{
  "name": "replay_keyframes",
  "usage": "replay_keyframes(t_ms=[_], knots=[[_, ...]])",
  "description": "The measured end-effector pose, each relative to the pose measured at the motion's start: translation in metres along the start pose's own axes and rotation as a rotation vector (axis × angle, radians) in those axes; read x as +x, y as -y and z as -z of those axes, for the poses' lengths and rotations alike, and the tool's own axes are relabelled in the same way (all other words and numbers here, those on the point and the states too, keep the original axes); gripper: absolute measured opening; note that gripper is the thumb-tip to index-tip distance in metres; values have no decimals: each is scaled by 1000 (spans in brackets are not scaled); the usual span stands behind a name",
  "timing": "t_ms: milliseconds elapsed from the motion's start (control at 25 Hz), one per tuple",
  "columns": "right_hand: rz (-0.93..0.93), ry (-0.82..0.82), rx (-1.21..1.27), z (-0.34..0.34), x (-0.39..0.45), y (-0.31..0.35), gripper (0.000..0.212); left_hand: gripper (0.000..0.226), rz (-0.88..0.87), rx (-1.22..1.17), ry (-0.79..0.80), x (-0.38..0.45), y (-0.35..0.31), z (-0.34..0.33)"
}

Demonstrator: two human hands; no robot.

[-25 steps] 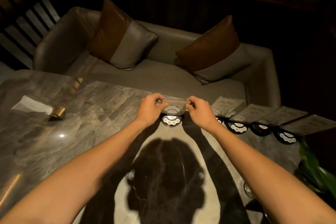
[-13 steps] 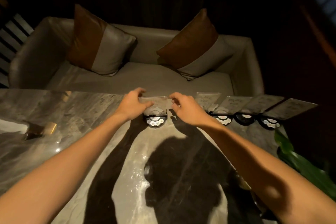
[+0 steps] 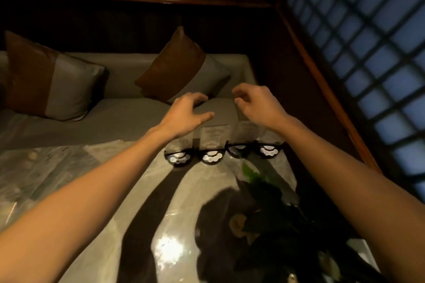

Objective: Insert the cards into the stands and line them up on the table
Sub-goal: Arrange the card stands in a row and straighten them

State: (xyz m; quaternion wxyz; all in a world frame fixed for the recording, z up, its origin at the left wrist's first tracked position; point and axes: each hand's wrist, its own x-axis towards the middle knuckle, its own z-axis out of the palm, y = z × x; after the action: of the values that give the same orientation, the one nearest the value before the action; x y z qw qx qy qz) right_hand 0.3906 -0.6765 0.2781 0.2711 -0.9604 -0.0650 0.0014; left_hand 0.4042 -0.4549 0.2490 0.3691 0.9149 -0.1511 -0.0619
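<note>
We see left hand (image 3: 184, 114) and right hand (image 3: 259, 104) empty, fingers apart; forearms partly hide the card stands (image 3: 211, 157); card text unreadable.

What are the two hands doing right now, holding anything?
Left hand: open, fingers spread, holding nothing, above the row of card stands.
Right hand: open, fingers loosely curled, holding nothing.
</note>
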Motion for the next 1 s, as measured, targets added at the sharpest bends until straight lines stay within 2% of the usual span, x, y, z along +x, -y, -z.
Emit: replay_keyframes(t_ms=[240,400,520,680,840,1000], knots=[[-96,46,-75,28,-13,-100,50,61,-62,18,86,47,-50,-73],[-182,178,-238,21,-21,-156,53,60,-41,138,204,68,-59,-125],[-210,254,-333,12,-27,-184,51,53,-7,217,279,84,-56,-154],[-220,278,-286,1,-29,-210,44,36,37,288,334,100,-47,-173],[-186,225,-236,-3,-25,-221,23,25,12,272,278,101,-45,-183],[-187,212,-234,-3,-24,-221,24,24,4,212,263,101,-43,-189]])
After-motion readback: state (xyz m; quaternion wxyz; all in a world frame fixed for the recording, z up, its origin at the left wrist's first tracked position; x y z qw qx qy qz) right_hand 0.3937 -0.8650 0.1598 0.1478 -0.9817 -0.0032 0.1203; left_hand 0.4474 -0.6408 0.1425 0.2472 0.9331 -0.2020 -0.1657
